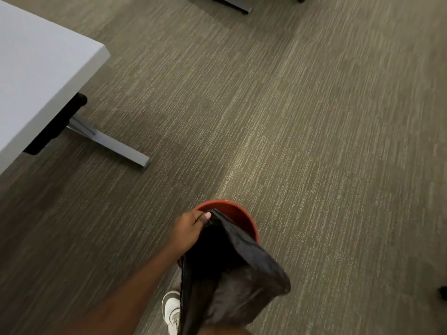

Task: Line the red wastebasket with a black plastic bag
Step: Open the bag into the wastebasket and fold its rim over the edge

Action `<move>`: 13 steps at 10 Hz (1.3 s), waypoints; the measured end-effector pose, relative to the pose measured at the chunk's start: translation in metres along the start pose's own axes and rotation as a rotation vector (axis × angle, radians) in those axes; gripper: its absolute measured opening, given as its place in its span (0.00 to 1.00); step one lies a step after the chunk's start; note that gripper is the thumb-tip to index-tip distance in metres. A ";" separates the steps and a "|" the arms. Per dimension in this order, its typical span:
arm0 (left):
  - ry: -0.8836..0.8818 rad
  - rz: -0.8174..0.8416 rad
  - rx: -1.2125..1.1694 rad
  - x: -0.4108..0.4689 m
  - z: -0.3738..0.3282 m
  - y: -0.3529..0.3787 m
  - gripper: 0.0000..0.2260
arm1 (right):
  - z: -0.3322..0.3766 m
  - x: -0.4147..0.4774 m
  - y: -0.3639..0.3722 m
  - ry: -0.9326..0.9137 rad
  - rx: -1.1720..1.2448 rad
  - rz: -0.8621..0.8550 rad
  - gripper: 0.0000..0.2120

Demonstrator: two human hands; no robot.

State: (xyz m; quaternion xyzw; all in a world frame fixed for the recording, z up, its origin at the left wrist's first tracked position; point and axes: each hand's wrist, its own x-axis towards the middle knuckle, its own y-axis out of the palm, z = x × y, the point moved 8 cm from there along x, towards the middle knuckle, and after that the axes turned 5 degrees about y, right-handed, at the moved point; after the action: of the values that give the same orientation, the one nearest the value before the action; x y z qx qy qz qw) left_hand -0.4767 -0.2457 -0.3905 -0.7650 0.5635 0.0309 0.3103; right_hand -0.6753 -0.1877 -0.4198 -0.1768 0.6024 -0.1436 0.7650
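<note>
The red wastebasket (pixel 238 211) stands on the carpet at lower centre, only its far rim and part of its inside showing. A black plastic bag (pixel 232 269) hangs open over it and hides most of it. My left hand (pixel 189 230) pinches the bag's upper edge at the basket's left rim, thumb on top. My right hand seems to be inside or behind the translucent bag at the bottom, so its grip is unclear.
A white table (pixel 41 68) fills the upper left, its metal leg and foot (pixel 116 146) reaching onto the carpet. Another furniture base (pixel 232 3) lies at the top. My white shoe (pixel 171 310) is beside the bag. A dark caster (pixel 443 292) sits at the right edge.
</note>
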 end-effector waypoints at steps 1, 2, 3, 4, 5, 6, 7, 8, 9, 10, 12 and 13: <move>0.012 0.052 0.037 0.000 0.003 0.009 0.19 | 0.018 -0.018 -0.016 -0.049 0.158 0.104 0.22; 0.033 0.081 0.066 0.002 0.006 0.014 0.18 | 0.017 -0.003 -0.076 -0.039 0.065 -0.403 0.33; 0.040 0.100 0.061 0.005 0.010 0.020 0.18 | 0.020 0.022 -0.095 -0.018 -0.098 -0.489 0.46; 0.015 0.124 0.090 0.011 0.020 0.027 0.19 | 0.017 0.056 -0.057 -0.049 0.078 -0.234 0.21; 0.003 0.116 0.180 0.020 0.032 0.027 0.18 | -0.003 0.071 -0.057 -0.016 0.189 -0.365 0.07; -0.002 0.144 0.303 0.034 0.048 0.023 0.14 | -0.027 0.082 -0.070 0.006 0.339 -0.523 0.11; -0.009 0.244 0.326 0.053 0.062 0.025 0.12 | -0.042 0.110 -0.086 0.011 0.431 -0.516 0.11; 0.000 0.361 0.382 0.077 0.069 0.032 0.12 | -0.044 0.151 -0.105 -0.052 0.392 -0.359 0.08; 0.015 0.346 0.392 0.105 0.077 0.035 0.11 | -0.037 0.184 -0.129 -0.221 0.326 -0.266 0.12; 0.043 0.269 0.407 0.136 0.090 0.040 0.11 | -0.037 0.212 -0.144 -0.312 0.345 -0.290 0.08; -0.012 0.146 0.424 0.183 0.130 0.053 0.15 | -0.043 0.257 -0.154 -0.341 0.377 -0.440 0.15; -0.038 0.115 0.442 0.197 0.143 0.059 0.17 | -0.049 0.275 -0.154 -0.292 0.369 -0.511 0.16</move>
State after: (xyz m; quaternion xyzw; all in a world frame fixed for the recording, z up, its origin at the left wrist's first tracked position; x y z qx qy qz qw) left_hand -0.4139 -0.3495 -0.6100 -0.6445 0.5931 -0.0613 0.4786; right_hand -0.6594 -0.4499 -0.6012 -0.1991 0.3868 -0.4103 0.8015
